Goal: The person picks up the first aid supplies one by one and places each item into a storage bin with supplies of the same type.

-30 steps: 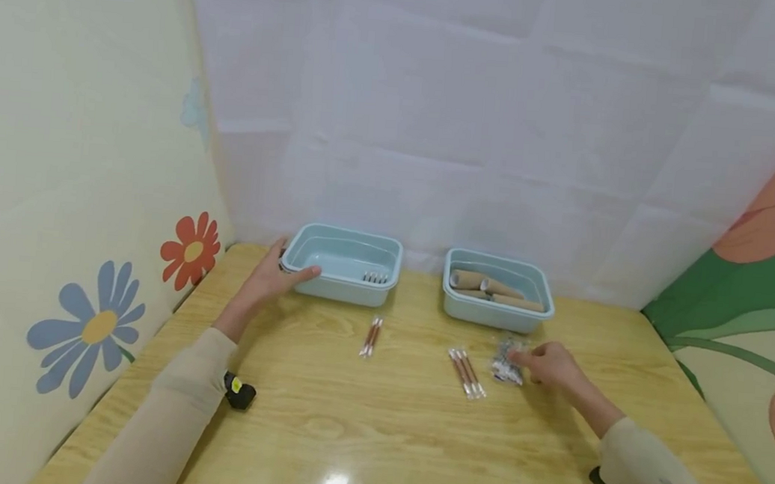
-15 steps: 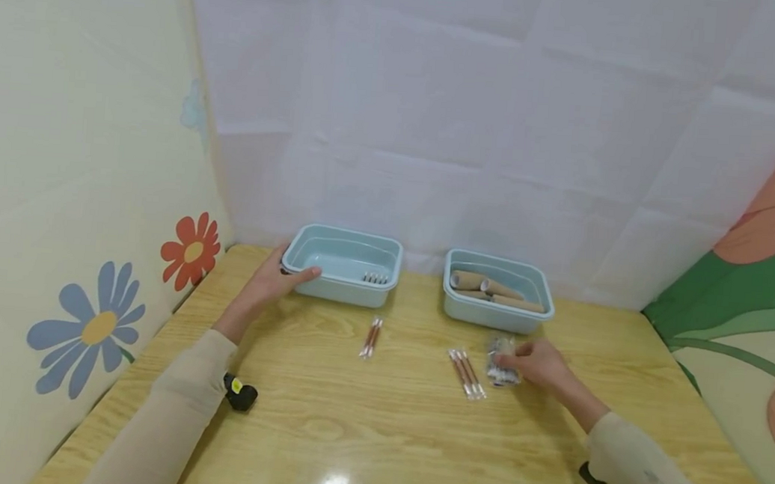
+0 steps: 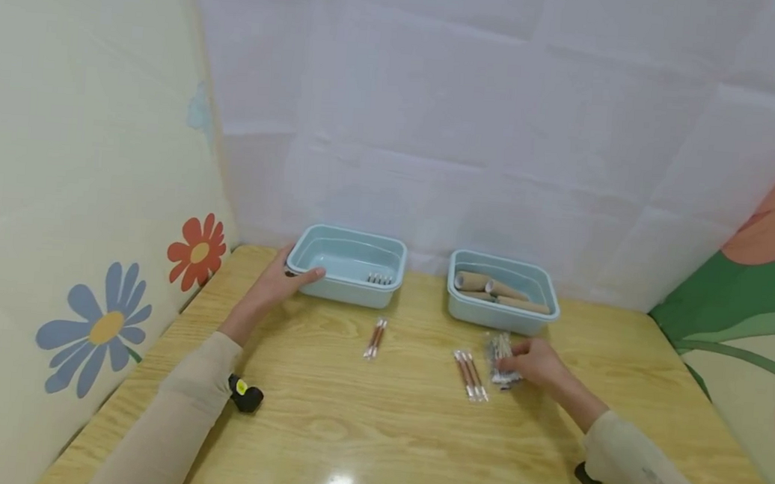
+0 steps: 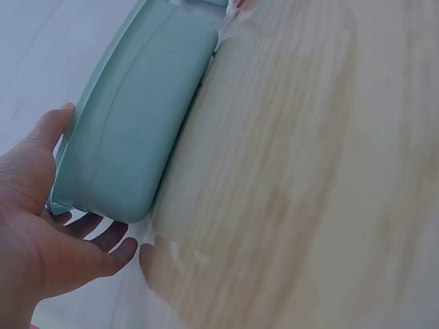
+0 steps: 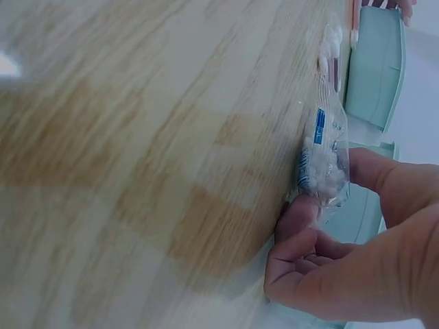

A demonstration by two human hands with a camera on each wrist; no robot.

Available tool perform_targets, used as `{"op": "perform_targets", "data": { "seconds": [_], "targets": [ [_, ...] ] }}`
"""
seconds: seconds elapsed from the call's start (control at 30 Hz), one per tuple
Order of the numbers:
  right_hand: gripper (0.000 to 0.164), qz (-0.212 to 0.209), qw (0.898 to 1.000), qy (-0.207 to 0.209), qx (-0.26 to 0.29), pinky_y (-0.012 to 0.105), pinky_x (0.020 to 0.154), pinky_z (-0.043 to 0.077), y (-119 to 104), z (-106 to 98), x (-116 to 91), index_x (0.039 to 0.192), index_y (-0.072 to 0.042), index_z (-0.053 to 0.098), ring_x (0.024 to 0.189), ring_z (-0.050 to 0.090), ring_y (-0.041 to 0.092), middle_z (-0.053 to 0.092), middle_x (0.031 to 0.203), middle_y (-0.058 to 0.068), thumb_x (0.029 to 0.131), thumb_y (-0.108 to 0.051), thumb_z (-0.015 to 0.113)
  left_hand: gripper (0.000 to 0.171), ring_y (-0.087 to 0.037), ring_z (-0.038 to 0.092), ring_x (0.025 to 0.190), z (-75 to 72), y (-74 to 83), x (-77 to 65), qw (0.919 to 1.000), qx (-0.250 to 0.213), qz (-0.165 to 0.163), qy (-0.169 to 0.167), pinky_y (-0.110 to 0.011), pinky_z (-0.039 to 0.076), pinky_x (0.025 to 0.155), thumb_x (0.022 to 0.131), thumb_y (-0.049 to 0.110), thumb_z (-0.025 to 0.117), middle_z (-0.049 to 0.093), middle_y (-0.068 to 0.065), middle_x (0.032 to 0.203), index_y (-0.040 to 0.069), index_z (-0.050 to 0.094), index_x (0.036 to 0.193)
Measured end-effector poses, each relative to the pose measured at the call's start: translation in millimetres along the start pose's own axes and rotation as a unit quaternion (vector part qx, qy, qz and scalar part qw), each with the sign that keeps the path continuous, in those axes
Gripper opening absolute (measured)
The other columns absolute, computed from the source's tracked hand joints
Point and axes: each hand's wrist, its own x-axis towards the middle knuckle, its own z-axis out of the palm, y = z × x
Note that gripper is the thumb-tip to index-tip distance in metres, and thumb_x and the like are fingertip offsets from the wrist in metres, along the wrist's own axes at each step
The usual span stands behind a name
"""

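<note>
"While the left hand (image 3: 277, 279) grips the end of the left tub (image 3: 350, 292), what does the right hand (image 3: 538, 363) hold?"

"Its fingers (image 5: 298, 218) pinch a clear packet (image 3: 498, 347), just in front of the right tub (image 3: 490, 315), beside three brown sticks (image 3: 470, 374) on the bench (image 3: 375, 414)."

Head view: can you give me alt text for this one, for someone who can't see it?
A right hand pinches a clear packet in front of the right tub, which holds cardboard tubes. The left hand grips the left end of the left tub. Brown sticks lie in two groups on the wooden table.
</note>
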Motion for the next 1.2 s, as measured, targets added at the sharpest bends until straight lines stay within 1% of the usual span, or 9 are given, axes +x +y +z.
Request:
{"op": "perform_targets", "data": {
  "seconds": [0.1, 0.27, 0.33, 0.53, 0.73, 0.87, 1.03, 1.1, 1.2],
  "targets": [
    [0.03, 0.003, 1.0, 0.0, 0.022, 0.031, 0.064, 0.046, 1, 1, -1, 0.097, 0.006, 0.068, 0.077, 0.054, 0.021, 0.063, 0.088, 0.01, 0.082, -0.013, 0.084, 0.1, -0.041, 0.029, 0.144, 1.9, -3.5, 0.6, 0.9999, -0.007, -0.013, 0.002, -0.058, 0.025, 0.115, 0.095, 0.044, 0.073, 0.026, -0.023, 0.16, 0.008, 0.009, 0.164],
    [0.036, 0.0, 0.998, -0.005, 0.058, 0.03, 0.066, 0.047, 1, 0, -3, 0.107, 0.01, 0.063, 0.08, 0.054, 0.02, 0.061, 0.094, 0.011, 0.084, -0.01, 0.082, 0.104, -0.039, 0.026, 0.146, 1.7, -6.2, -1.7, 0.9995, -0.008, -0.029, 0.008, -0.057, 0.025, 0.115, 0.094, 0.049, 0.072, 0.022, -0.02, 0.163, 0.012, 0.006, 0.164],
    [0.039, 0.002, 0.997, -0.009, 0.071, 0.03, 0.066, 0.047, 0, -1, -3, 0.111, 0.011, 0.061, 0.079, 0.054, 0.019, 0.061, 0.096, 0.011, 0.085, -0.009, 0.08, 0.104, -0.04, 0.025, 0.146, 1.0, -7.2, -2.8, 0.9995, -0.012, -0.027, 0.011, -0.058, 0.025, 0.115, 0.094, 0.049, 0.072, 0.021, -0.021, 0.163, 0.012, 0.005, 0.165],
    [0.043, 0.024, 0.993, -0.044, 0.108, 0.03, 0.061, 0.048, 1, -5, -1, 0.118, 0.009, 0.059, 0.072, 0.055, 0.015, 0.062, 0.094, 0.007, 0.088, -0.014, 0.079, 0.102, -0.041, 0.026, 0.145, -0.4, -12.2, -4.5, 0.9991, -0.034, -0.021, 0.012, -0.057, 0.03, 0.113, 0.094, 0.047, 0.072, 0.022, -0.02, 0.162, 0.015, 0.006, 0.165],
    [0.051, 0.027, 0.982, -0.092, 0.16, 0.033, 0.068, 0.051, -4, -14, 0, 0.127, 0.011, 0.055, 0.082, 0.059, 0.017, 0.065, 0.098, 0.007, 0.091, -0.017, 0.077, 0.101, -0.042, 0.024, 0.146, -0.5, -14.8, -4.7, 0.9983, -0.052, -0.025, 0.01, -0.059, 0.028, 0.113, 0.095, 0.044, 0.072, 0.019, -0.019, 0.164, 0.019, 0.005, 0.165],
    [0.059, 0.024, 0.98, -0.107, 0.164, 0.036, 0.075, 0.051, -11, -18, -1, 0.135, 0.011, 0.05, 0.088, 0.058, 0.019, 0.065, 0.102, 0.008, 0.091, -0.019, 0.077, 0.101, -0.041, 0.023, 0.146, -0.2, -13.2, -5.2, 0.998, -0.056, -0.027, 0.008, -0.06, 0.026, 0.113, 0.095, 0.045, 0.072, 0.018, -0.018, 0.165, 0.019, 0.004, 0.165],
    [0.072, 0.012, 0.98, -0.113, 0.162, 0.037, 0.08, 0.051, -21, -20, -2, 0.144, 0.013, 0.041, 0.096, 0.058, 0.021, 0.063, 0.115, 0.012, 0.092, -0.021, 0.077, 0.104, -0.04, 0.025, 0.145, 1.7, -9.5, -5.2, 0.9985, -0.045, -0.029, 0.011, -0.059, 0.028, 0.113, 0.093, 0.05, 0.072, 0.021, -0.018, 0.164, 0.017, 0.005, 0.165],
    [0.073, 0.002, 0.979, -0.117, 0.164, 0.037, 0.08, 0.052, -24, -18, -2, 0.144, 0.014, 0.041, 0.096, 0.059, 0.021, 0.063, 0.117, 0.013, 0.091, -0.02, 0.078, 0.104, -0.04, 0.026, 0.145, 3.0, -8.1, -5.9, 0.9986, -0.045, -0.026, 0.012, -0.058, 0.029, 0.113, 0.093, 0.051, 0.072, 0.021, -0.018, 0.163, 0.016, 0.006, 0.165],
    [0.065, -0.016, 0.978, -0.12, 0.172, 0.035, 0.077, 0.054, -30, -13, 0, 0.14, 0.013, 0.047, 0.091, 0.062, 0.019, 0.066, 0.111, 0.012, 0.091, -0.017, 0.078, 0.103, -0.039, 0.027, 0.145, 5.2, -7.2, -5.7, 0.9985, -0.047, -0.024, 0.014, -0.056, 0.031, 0.112, 0.093, 0.05, 0.072, 0.023, -0.018, 0.163, 0.015, 0.008, 0.165]
  ]
}}
